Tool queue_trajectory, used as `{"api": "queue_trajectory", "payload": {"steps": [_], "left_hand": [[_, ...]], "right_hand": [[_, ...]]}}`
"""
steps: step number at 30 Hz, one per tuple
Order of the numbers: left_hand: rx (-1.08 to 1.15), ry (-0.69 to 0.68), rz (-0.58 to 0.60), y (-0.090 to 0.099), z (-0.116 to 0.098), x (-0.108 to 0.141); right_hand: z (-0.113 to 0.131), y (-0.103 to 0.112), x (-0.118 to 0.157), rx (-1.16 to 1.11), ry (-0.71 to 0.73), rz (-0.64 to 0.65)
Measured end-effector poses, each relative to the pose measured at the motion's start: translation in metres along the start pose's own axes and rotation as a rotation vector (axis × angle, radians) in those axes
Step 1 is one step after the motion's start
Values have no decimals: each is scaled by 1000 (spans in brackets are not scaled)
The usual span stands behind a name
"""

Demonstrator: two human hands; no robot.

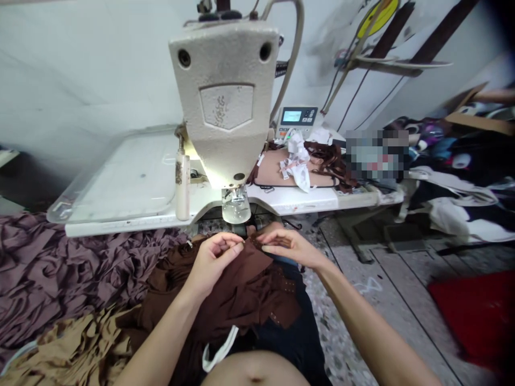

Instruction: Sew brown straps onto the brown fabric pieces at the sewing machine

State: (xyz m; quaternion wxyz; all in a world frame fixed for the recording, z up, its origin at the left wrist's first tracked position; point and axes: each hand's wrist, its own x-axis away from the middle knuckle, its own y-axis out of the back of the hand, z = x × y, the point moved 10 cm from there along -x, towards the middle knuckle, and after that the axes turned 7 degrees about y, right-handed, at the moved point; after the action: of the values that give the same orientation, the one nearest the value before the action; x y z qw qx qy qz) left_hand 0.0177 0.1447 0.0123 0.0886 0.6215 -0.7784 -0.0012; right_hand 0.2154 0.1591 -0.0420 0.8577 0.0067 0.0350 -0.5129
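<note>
Head view: left hand and right hand partly hide brown cloth.

A pale, smudged wall rises behind a white table with a curved notch in its front edge. Yellowish light glows above the tabletop. The floor is speckled, crossed by dark lines (something red lies at far right). A rack stands upper right.
</note>
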Motion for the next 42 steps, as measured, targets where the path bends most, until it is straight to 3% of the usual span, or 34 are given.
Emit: {"api": "queue_trajectory", "payload": {"steps": [3,7,12,19,25,28,33,38,42], "left_hand": [[237,66,88,-24,-2,0],[289,68,170,-48,1,5],[94,17,212,-36,9,23],[-146,38,212,-22,13,56],[-146,-64,181,-13,-7,60],[-97,-99,157,-8,-13,54],[-45,8,97,-6,-2,35],[-43,77,186,-30,-4,25],[31,58,166,-32,-14,20]], "right_hand": [[18,-4,-1,-66,19,55],[17,-20,5,-72,-21,187],[3,-27,17,-201,-62,164],[-10,-89,20,-396,-155,428],[-9,-104,15,-425,-180,462],[2,-89,11,-297,-145,396],[50,-45,-3,33,-25,90],[79,-42,-8,133,7,-5],[84,-41,-11,135,18,-48]]}}
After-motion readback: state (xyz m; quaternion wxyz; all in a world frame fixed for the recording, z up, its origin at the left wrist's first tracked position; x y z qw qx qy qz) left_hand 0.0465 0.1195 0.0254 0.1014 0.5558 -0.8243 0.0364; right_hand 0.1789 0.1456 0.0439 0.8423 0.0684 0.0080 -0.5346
